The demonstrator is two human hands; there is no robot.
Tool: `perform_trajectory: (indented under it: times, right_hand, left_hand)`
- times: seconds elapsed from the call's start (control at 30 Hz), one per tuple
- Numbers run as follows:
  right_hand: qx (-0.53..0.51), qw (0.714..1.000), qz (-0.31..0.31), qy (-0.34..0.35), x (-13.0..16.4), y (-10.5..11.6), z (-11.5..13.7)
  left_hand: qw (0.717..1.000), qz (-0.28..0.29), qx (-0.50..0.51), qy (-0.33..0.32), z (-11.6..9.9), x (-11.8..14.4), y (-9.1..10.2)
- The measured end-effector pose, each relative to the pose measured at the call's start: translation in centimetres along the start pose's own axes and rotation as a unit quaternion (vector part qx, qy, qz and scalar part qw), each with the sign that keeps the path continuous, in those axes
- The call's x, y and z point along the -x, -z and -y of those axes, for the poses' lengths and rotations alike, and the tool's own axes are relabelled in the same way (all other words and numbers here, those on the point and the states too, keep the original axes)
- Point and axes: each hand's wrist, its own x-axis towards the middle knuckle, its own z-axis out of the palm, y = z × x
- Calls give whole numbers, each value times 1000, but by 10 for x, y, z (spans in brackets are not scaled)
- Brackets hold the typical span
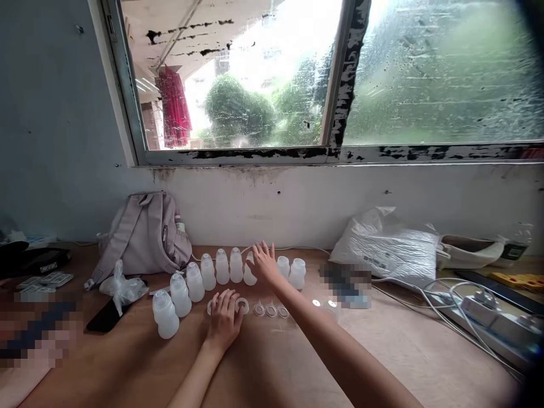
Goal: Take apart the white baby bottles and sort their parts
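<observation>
Frosted white baby bottles stand in a curved row, running from the front-left bottle [165,315] to the right-hand bottle [297,274]. My right hand [263,262] reaches over the row with fingers spread, its thumb beside a bottle [249,276] it partly hides; contact is unclear. Palm down on the table, my left hand [225,315] has its fingers outstretched over white bottle rings. One ring [242,306] shows at its right side. Clear bottle nipples [271,309] lie between my arms. Small white discs [317,304] lie right of my right forearm.
A grey backpack [147,235] leans on the wall at left, near a knotted plastic bag [123,286] and a dark phone [104,315]. At right are a silver padded bag [389,246] and a power strip [497,323] with loose cables. Another person's forearm [28,377] enters at left.
</observation>
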Motion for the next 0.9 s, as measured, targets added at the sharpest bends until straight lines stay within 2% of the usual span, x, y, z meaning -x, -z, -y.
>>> perform_trajectory:
  times: [0.1, 0.23, 0.3, 0.33, 0.4, 0.47, 0.57, 0.67, 0.8, 0.9]
  right_hand:
    - [-49, 998, -31, 2, 20, 5, -2]
    - [-129, 984, -117, 25, 56, 30, 3]
    - [-176, 977, -119, 5, 78, 40, 7]
    - [-199, 975, -100, -10, 91, 44, 9]
    - [-227, 972, -46, -39, 115, 46, 11]
    - [-243, 969, 3, -35, 139, 43, 8]
    - [-250, 966, 15, -56, 167, 38, -5]
    - [-257, 965, 6, -48, 182, 38, -25]
    - [-267, 963, 10, 24, 189, 43, -48]
    - [-251, 965, 13, 80, 194, 44, -57]
  left_hand:
    - [1000, -25, -6, -18, 1, 1, 1]
    - [998, -53, 7, -39, 2, 5, 8]
    - [997, -57, 30, -49, 3, 9, 12]
    - [996, -50, 47, -60, 3, 10, 13]
    - [991, -13, 96, -96, 3, 13, 15]
    - [979, 45, 148, -133, 1, 16, 16]
    - [954, 147, 211, -151, -11, 18, 19]
    - [930, 224, 263, -126, -31, 23, 24]
    - [918, 257, 290, -87, -56, 29, 27]
    - [908, 283, 300, -78, -66, 28, 28]
